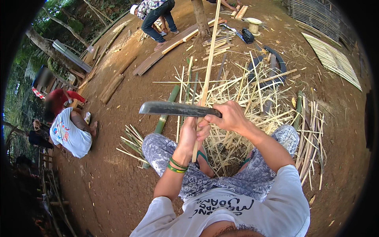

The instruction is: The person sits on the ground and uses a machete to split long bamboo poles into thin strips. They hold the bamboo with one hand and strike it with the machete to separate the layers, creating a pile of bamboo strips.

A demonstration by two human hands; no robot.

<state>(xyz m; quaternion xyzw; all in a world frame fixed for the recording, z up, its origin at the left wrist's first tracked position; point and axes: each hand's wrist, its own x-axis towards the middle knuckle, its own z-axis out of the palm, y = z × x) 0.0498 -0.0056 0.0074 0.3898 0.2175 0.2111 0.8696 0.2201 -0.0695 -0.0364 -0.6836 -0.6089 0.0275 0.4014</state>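
Note:
A long pale bamboo strip (209, 65) runs from between my knees up toward the tree, and my left hand (191, 134) is closed round its lower part. Bands circle my left wrist. In my right hand (231, 116) is the handle of a machete (169, 108). Its broad dark blade points left and lies across the strip, just above my left fingers. Whether the edge bites into the strip I cannot tell. Beneath both hands spreads a heap of bamboo shavings (233, 130) between my sandalled feet.
A green bamboo pole (166, 112) lies left of the heap, and split bamboo strips (312, 138) lie to the right. Beyond are a black tyre-like ring (281, 63), a tree trunk (200, 19) and long planks (173, 44). Other people bend or crouch far off and at left.

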